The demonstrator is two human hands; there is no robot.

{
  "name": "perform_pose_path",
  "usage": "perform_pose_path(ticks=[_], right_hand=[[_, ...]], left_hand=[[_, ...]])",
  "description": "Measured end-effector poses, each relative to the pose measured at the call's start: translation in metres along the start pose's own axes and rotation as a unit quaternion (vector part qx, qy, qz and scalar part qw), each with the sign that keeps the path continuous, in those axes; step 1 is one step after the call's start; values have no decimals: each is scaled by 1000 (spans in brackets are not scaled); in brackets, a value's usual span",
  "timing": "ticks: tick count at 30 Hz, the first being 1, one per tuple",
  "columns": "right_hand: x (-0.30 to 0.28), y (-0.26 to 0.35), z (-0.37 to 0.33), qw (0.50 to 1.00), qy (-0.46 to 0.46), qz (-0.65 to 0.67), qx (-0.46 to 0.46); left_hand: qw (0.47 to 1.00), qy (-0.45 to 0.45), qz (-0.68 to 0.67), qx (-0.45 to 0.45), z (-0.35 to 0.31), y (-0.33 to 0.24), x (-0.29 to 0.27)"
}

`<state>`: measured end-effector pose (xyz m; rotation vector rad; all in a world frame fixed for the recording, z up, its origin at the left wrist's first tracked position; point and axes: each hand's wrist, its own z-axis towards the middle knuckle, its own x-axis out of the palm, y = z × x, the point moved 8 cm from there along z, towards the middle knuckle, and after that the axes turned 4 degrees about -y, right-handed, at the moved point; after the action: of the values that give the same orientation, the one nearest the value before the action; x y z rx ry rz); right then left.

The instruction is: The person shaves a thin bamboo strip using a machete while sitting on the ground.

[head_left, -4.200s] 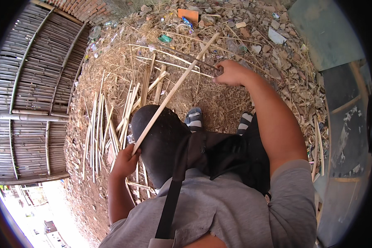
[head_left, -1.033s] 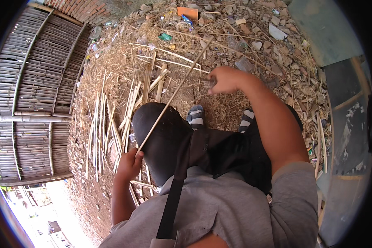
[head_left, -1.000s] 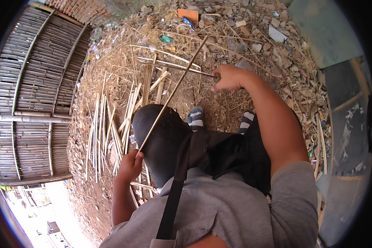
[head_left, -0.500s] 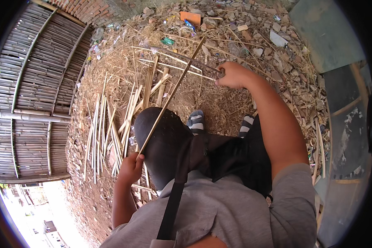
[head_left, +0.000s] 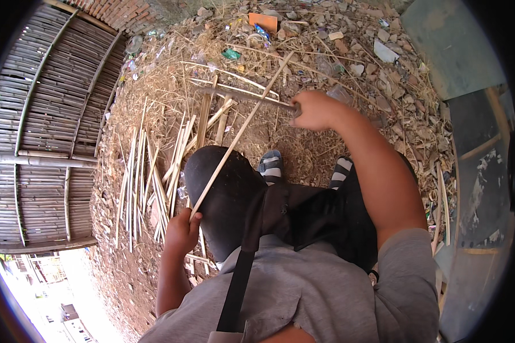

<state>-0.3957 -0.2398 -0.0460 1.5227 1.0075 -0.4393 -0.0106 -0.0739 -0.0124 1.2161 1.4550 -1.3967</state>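
Observation:
My left hand point(head_left: 181, 231) is closed around the lower end of a long, thin bamboo strip point(head_left: 234, 140). The strip slants up and to the right, over my dark-covered knee point(head_left: 218, 171), with a pale face showing. My right hand point(head_left: 317, 110) grips the handle of a long knife point(head_left: 240, 96), its dark narrow blade pointing left. Blade and strip cross near the strip's upper part; whether they touch I cannot tell. Pale split strips point(head_left: 134, 188) lie in a loose pile on the ground beyond my left hand.
Striped sandals point(head_left: 270, 167) are on my feet. A bamboo slat wall point(head_left: 51, 108) stands at left, grey-green panels point(head_left: 452, 51) at right. Stone rubble point(head_left: 366, 74), dry straw and an orange piece point(head_left: 263, 22) lie at the far side. Wood pieces point(head_left: 205, 117) rest ahead of my knee.
My right hand has moved slightly left and nearer, with the knife blade levelling out. The bamboo strip now shows a paler face, and its far end has shifted right.

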Motion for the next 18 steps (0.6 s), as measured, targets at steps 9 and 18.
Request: perform_pose_path(ticks=[9,18], right_hand=[[-13,-46,-7,984,16,97,149],[24,-10,-4,999,48,-6,-22]], left_hand=[[999,-7,34,10,1,-3,-1],[1000,6,-17,23,5,4,10]])
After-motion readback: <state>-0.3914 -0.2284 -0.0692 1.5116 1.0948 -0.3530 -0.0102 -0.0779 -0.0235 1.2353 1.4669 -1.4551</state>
